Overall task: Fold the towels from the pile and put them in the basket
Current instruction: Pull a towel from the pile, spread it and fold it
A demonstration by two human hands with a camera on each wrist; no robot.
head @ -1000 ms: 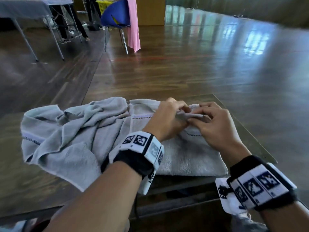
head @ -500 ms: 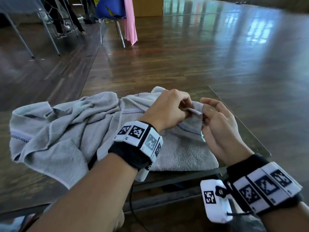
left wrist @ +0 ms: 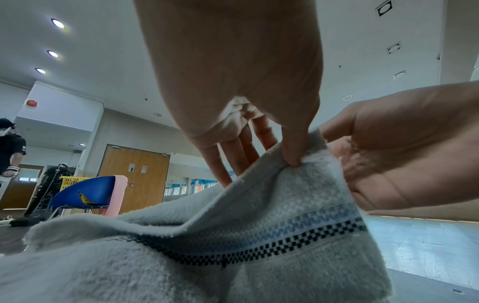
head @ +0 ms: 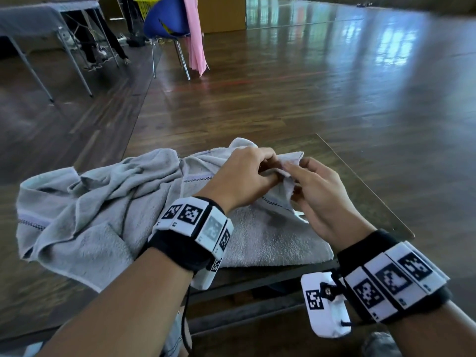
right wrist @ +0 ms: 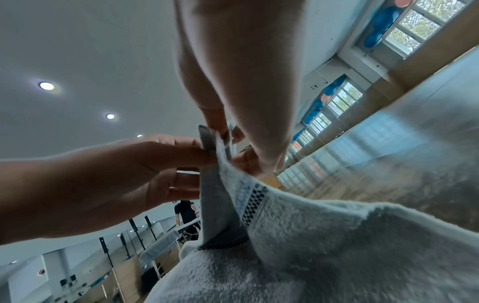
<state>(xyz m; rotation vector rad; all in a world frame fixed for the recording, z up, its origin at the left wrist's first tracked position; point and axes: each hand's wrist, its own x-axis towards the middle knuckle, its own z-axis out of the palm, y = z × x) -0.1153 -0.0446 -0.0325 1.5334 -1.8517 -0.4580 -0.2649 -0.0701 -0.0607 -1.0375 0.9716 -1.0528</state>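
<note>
1. Far left, a grey-topped table (head: 38, 19) stands on the wooden floor (head: 322, 99), with a person's legs (head: 90, 47) behind it
2. Right of it is a blue chair (head: 164, 19) with a pink cloth (head: 195, 34) hanging off its back; a yellow basket (head: 144, 3) shows just behind the chair, well apart from the near table
3. On the near table (head: 360, 181) lies a grey towel (head: 85, 217), crumpled and bunched at its left, flatter at its right; its left part hangs past the table's near edge
4. A dark checked band (left wrist: 272, 250) runs across the towel near its end, with a pale blue band just above it in the left wrist view
5. The left hand (head: 244, 176) is over the towel's far right end, fingers curled, pinching the towel's edge; in the left wrist view its thumb (left wrist: 293, 151) presses into the raised hem while the other fingers reach down behind the cloth
6. The right hand (head: 319, 194) is just right of the left, touching the same lifted corner; the right wrist view shows its fingertips (right wrist: 220, 127) closed on the top of the hem, so both hands hold the towel, close together
7. The pinched corner is raised off the table, and the rest of the towel lies on the tabletop
8. Each wrist wears a black strap with white marker blocks (head: 195, 222); a white camera unit (head: 324, 305) hangs under the right wrist
</note>
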